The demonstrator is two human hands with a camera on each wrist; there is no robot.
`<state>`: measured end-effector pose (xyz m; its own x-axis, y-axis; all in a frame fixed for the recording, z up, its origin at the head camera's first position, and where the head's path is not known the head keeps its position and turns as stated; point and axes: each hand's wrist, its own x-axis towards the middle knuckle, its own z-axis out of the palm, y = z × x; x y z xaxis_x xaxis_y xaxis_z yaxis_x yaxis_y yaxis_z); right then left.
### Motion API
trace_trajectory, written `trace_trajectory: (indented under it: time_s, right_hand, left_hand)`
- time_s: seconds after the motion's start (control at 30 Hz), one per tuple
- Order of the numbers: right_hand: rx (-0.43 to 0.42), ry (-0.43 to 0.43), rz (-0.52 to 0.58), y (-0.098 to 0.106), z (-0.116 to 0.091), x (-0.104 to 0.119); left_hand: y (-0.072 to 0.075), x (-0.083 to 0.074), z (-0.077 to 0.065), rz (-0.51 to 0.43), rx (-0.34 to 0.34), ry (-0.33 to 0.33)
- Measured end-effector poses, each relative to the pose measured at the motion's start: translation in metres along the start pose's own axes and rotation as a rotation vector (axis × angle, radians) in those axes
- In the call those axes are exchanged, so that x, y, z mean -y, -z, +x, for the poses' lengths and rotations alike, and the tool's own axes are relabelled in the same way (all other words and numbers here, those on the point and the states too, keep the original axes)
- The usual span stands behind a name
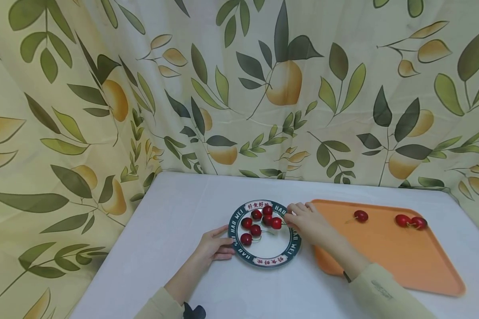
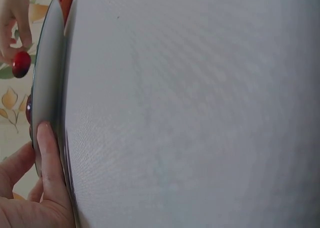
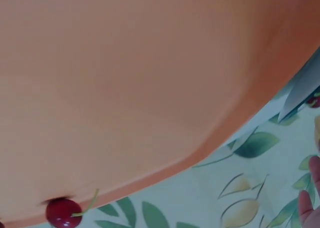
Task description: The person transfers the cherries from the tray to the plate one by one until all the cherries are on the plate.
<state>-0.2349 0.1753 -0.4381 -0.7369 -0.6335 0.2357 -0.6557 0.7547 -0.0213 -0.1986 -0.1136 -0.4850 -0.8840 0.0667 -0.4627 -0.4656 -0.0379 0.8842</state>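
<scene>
A round plate [image 1: 263, 249] with a dark green patterned rim holds several red cherries [image 1: 246, 239]. At its left edge, my left hand [image 1: 213, 246] grips the rim; the left wrist view shows a finger [image 2: 50, 163] along the plate's underside and the thumb on the other side. My right hand [image 1: 309, 221] is over the plate's right rim, pinching a cherry [image 1: 276, 223] by its stem. In the left wrist view this cherry [image 2: 21, 64] hangs beneath the right fingers, above the plate. Only some fingertips of the right hand show at the right wrist view's edge.
An orange tray [image 1: 387, 252] lies right of the plate, under my right forearm. On it are one cherry [image 1: 361, 216] near the back edge and a pair of cherries [image 1: 403, 220] farther right. A leaf-and-fruit patterned curtain [image 1: 335, 133] hangs behind the white table [image 1: 191, 195].
</scene>
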Motion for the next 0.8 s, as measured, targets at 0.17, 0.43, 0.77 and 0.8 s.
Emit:
trace_trajectory:
  time_s: [0.17, 0.43, 0.77, 0.8]
  right_hand:
    - [0.005, 0.04, -0.049, -0.006, 0.007, 0.005]
    - [0.058, 0.035, -0.051, -0.011, 0.013, 0.011]
    - [0.095, 0.044, -0.087, -0.016, 0.014, 0.015]
    - [0.099, 0.045, -0.087, -0.016, 0.014, 0.015]
  left_hand:
    - [0.0, -0.001, -0.001, -0.001, 0.002, -0.006]
    - [0.0, -0.002, -0.003, 0.003, 0.012, -0.008]
    - [0.0, -0.001, -0.001, 0.004, 0.0, 0.005]
    - [0.0, 0.0, -0.001, 0.004, 0.001, 0.004]
